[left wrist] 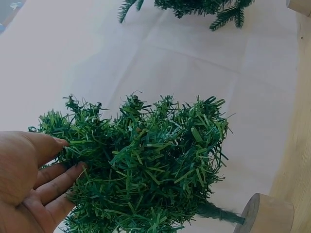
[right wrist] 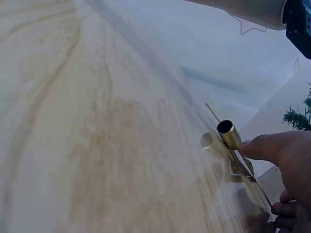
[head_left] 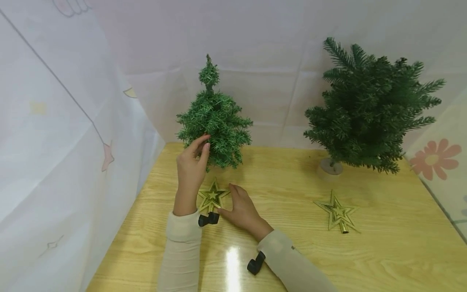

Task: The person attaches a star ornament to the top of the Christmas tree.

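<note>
A small green artificial Christmas tree (head_left: 219, 117) stands at the back left, its thin top rising above bushy branches. My left hand (head_left: 192, 164) reaches into its lower left side; in the left wrist view the fingers (left wrist: 56, 184) lie fairly straight against the foliage (left wrist: 146, 165). On the table in front of this tree is a gold star tree topper (head_left: 213, 195). My right hand (head_left: 242, 209) holds it from the right, thumb at the hollow socket (right wrist: 228, 134) and fingertips at one point of the star.
A larger, darker artificial tree (head_left: 368, 105) on a round wooden base (head_left: 330, 167) stands at the back right. A second gold star topper (head_left: 337, 211) lies in front of it. Printed cloth (head_left: 255, 73) hangs behind the wooden table (head_left: 284, 251).
</note>
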